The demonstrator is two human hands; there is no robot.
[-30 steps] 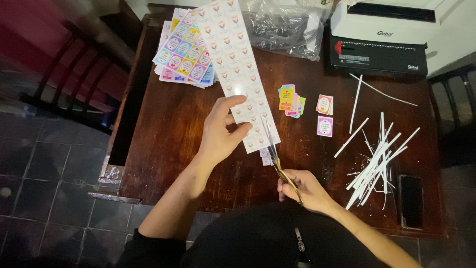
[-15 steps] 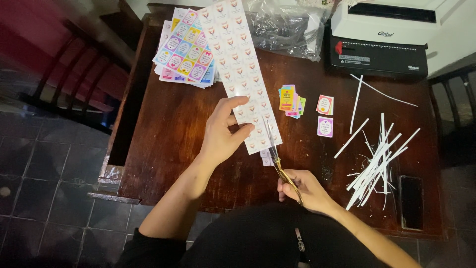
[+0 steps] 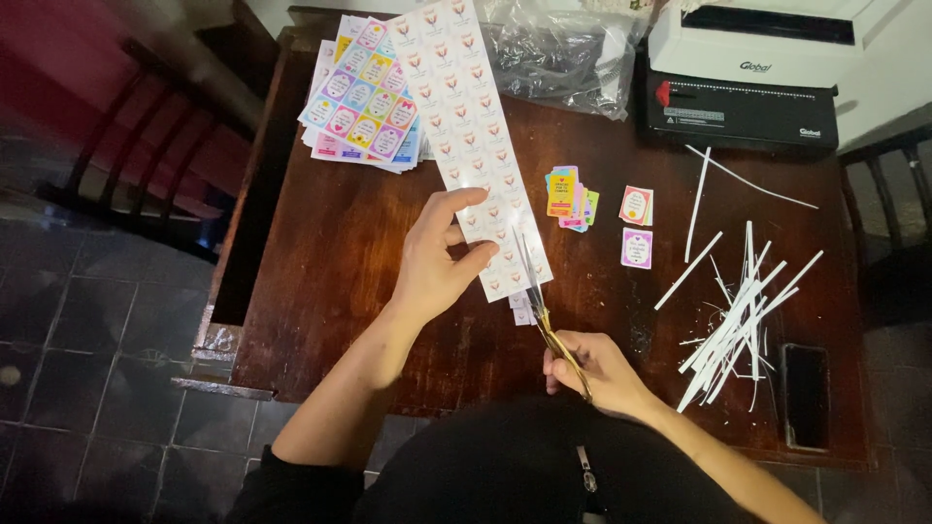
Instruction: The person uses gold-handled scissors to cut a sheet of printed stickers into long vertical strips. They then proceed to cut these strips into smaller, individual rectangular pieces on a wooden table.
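Note:
My left hand (image 3: 439,254) pinches the near end of a long white sheet of printed labels (image 3: 466,116) that stretches away across the dark wooden table (image 3: 320,291). My right hand (image 3: 594,371) grips gold-handled scissors (image 3: 534,291). Their blades are inside the sheet's near right edge, just right of my left fingers. A few small cut pieces (image 3: 518,309) lie under the sheet's near end.
A stack of colourful label sheets (image 3: 361,97) lies at the far left. Cut labels (image 3: 571,194) (image 3: 637,225) sit mid-table. White paper strips (image 3: 738,311) are piled at the right beside a dark phone (image 3: 806,393). A binding machine (image 3: 743,78) and a plastic bag (image 3: 558,53) stand at the back.
The sheet has slid slightly toward me and the scissor blades have advanced a little along it. Both hands stay almost where they were.

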